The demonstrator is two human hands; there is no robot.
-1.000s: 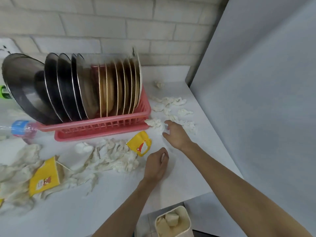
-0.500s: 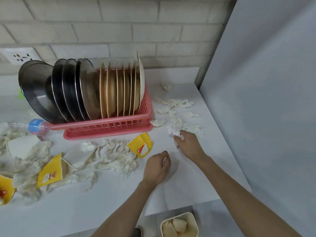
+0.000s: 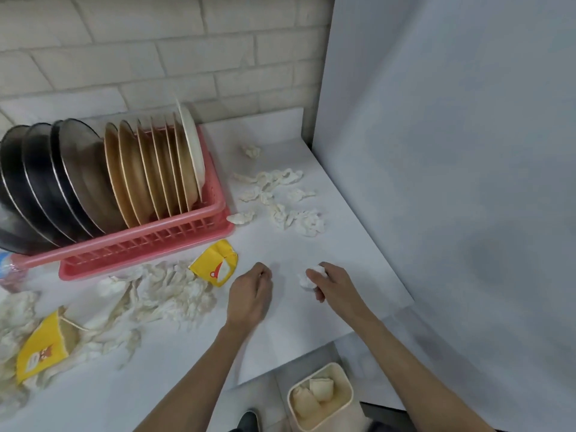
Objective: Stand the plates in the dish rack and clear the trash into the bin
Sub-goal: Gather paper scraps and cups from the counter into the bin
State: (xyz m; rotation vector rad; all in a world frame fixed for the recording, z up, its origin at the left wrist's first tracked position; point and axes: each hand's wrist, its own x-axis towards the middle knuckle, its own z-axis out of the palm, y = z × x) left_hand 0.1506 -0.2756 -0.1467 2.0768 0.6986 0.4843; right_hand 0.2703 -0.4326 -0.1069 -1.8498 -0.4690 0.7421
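The right hand (image 3: 335,286) hovers low over the counter (image 3: 293,319), its fingers and thumb curled round a white tissue wad (image 3: 307,279). Just beside it the left hand (image 3: 249,296) sits knuckles up with its fingers tucked under; from this angle I cannot tell whether it has anything in it. The pink rack (image 3: 146,243) stands at the back left against the brick wall (image 3: 187,57), and the plates (image 3: 149,173) stand on edge in it, leaning left: dark metal ones at the left, tan ones in the middle, a white one at the right end. Right of the rack, loose tissue scraps (image 3: 280,201) lie scattered towards the grey panel (image 3: 452,182). A crumpled yellow wrapper (image 3: 215,265) lies by the rack's front corner, near the left hand and touching a pile (image 3: 162,294) of torn tissue that spreads along the front of the rack. Further left in that litter lies a flattened yellow carton (image 3: 43,347), and a clear bottle (image 3: 9,269) shows at the frame's edge. The bin (image 3: 342,392) stands on the floor below the counter's edge, under the right forearm, with crumpled paper already inside.
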